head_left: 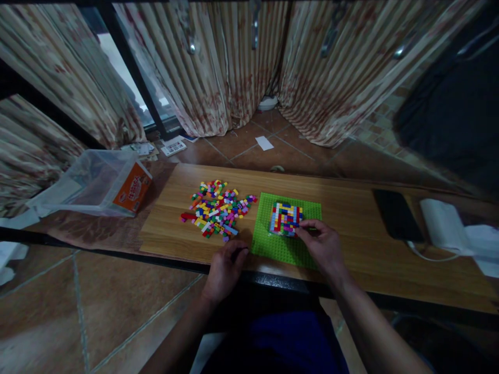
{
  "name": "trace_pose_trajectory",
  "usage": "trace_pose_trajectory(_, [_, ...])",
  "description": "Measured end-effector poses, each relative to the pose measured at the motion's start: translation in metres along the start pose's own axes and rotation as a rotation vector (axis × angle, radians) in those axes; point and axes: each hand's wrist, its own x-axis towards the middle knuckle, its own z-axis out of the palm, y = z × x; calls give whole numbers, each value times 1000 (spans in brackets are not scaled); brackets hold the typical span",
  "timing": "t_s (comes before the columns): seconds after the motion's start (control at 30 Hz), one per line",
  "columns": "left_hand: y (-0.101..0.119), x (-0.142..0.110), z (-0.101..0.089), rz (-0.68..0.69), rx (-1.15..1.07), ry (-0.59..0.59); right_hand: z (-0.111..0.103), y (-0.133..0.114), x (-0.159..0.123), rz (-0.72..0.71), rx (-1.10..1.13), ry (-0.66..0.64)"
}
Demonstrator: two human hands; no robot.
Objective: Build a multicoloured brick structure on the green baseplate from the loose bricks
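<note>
A small build of multicoloured toy bricks (284, 218) stands on a green studded baseplate (268, 251). At its lower right corner is my right hand (322, 241), with thumb and forefinger pinched on the edge of the build. Whether a separate brick is between those fingertips is too small to make out. My left hand (227, 266) rests at the table's front edge, left of the baseplate, its fingers curled together. Anything inside that hand is hidden. Just beyond it lies a spread pile of loose toy bricks (220, 210) in many colours.
On the left stands a clear plastic bin (97, 182) with an orange label. A black phone (396, 214) and a white power bank (444, 224) with a cable lie to the right on the wooden table (354, 223). Striped curtains (218, 67) hang behind.
</note>
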Motion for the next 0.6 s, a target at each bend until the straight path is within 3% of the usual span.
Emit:
trace_pose_trajectory(0.27, [-3,0,1,4,-1,9,-1,3,0,54,75,-42])
trace_pose_trajectory(0.6, [-4,1,2,-16,-26,22,5,13,1,-9,100,-50])
